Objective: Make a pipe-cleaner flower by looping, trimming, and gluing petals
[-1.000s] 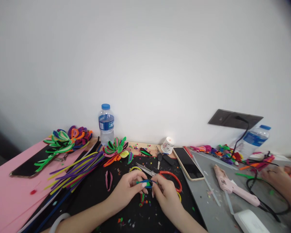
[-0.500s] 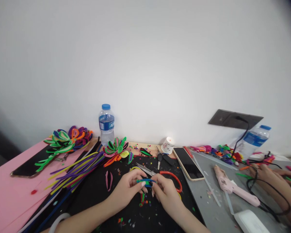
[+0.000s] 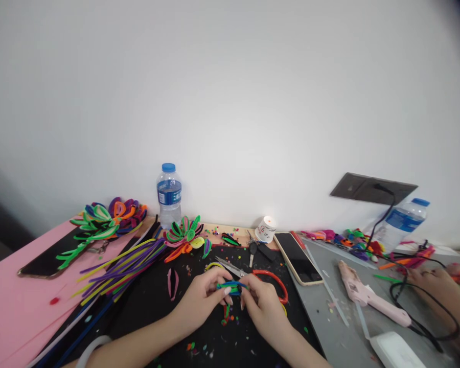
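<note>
1. White wall stands behind a desk with a black mat in the middle and a pink sheet on the left.
2. Both hands pinch one small pipe cleaner loop, blue and green, just above the black mat.
3. The left hand grips its left end with thumb and fingers.
4. The right hand grips its right end the same way.
5. Scissors with red handles lie just behind the hands.
6. A water bottle with a blue label stands by the wall; its writing is too small to read.
7. A phone and a pink glue gun lie to the right.
8. Another person's hand rests far right, near a black cord.
9. Long pipe cleaners lie in a bunch on the left.
</note>
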`<state>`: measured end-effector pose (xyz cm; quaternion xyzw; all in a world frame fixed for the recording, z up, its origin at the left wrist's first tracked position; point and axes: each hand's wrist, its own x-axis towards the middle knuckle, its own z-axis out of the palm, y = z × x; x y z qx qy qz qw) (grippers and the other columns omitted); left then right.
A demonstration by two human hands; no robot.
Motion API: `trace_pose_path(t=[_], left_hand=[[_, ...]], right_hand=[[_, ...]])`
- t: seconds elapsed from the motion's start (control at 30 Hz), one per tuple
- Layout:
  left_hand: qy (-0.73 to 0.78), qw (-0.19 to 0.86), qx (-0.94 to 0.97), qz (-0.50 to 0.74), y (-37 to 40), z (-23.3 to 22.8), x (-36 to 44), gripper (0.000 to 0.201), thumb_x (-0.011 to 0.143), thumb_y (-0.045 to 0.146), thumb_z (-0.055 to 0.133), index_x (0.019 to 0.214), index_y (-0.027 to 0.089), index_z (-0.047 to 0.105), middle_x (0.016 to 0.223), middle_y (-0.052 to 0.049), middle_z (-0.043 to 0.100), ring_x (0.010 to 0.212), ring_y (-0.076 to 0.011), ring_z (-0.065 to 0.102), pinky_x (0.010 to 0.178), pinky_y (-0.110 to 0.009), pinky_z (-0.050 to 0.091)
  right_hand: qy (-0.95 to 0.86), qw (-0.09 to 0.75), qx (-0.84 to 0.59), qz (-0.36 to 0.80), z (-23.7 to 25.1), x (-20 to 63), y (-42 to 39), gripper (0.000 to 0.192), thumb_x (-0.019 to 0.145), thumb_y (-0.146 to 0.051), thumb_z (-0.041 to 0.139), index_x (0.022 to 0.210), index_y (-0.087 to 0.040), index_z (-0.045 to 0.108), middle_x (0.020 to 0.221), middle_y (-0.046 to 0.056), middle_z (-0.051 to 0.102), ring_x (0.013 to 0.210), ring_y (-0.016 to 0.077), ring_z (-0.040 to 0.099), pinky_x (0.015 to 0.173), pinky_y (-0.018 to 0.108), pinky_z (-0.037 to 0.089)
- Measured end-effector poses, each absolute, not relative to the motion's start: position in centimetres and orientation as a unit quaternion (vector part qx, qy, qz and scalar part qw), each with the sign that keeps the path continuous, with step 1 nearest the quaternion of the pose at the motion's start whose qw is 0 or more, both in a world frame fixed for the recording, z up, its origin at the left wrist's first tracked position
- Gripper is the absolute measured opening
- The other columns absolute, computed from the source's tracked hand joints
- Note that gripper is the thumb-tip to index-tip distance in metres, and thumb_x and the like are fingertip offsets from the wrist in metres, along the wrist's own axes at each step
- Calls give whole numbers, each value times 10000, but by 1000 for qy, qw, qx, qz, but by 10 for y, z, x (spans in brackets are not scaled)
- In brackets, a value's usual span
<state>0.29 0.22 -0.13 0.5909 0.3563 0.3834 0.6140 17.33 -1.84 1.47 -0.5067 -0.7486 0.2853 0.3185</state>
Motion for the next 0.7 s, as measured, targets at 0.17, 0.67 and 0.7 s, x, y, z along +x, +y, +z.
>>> trace_pose_path(t=[0.17,0.67,0.7], left_hand=[[391,546,652,352,4,0,-1,197,818,307,445,866,148,550,679,9,557,566,-113,541,511,-209,398],[425,426,728,328,1,0,-1,362,844,346,369,534,165,417,469,60,389,468,-84,364,501,-199,285],[429,413,733,329,0,-1,-1,363,841,338,371,522,166,399,465,64,361,463,-82,340,493,-200,272]], right_hand=[[-716,318,-514,348,12,175,-16,176,845,-191,393,717,-182,513,533,-41,501,419,85,433,430,186,317],[-772,305,-514,215,21,174,-16,280,859,-190,363,584,-179,418,537,-37,426,494,97,412,483,206,280],[-782,297,-512,195,20,174,-17,280,855,-182,360,579,-181,411,536,-35,421,491,98,406,482,210,273]])
